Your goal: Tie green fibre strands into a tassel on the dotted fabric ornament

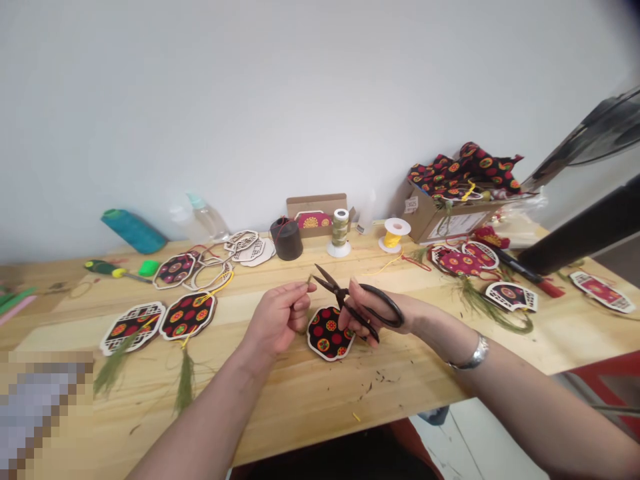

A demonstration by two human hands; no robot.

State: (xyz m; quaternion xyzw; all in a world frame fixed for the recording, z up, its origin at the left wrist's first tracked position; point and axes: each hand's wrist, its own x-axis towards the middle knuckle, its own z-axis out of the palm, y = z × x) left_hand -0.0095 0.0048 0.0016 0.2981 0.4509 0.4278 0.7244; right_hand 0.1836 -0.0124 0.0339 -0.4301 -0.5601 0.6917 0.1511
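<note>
My left hand point(281, 317) is closed in a pinch, with a short tip of green thread point(310, 280) poking up from the fingertips; the rest is mostly hidden in the palm. In my right hand point(367, 313) are black-handled scissors point(345, 293), their blades a little apart and pointing at that tip. Below and between the hands, a scalloped pendant point(330, 337) of black patterned fabric with a pale wooden rim lies on the table. My right fingers overlap its right edge. Dark thread scraps point(380, 380) are scattered beside it.
To the left lie fabric pendants point(189, 315) with green tassels point(185, 383) and a screwdriver point(107, 270). Along the wall stand a teal thread cone point(134, 231), a black spool point(287, 240), a green thread spool point(341, 230), a yellow cord spool point(394, 235) and a cardboard box point(440, 217).
</note>
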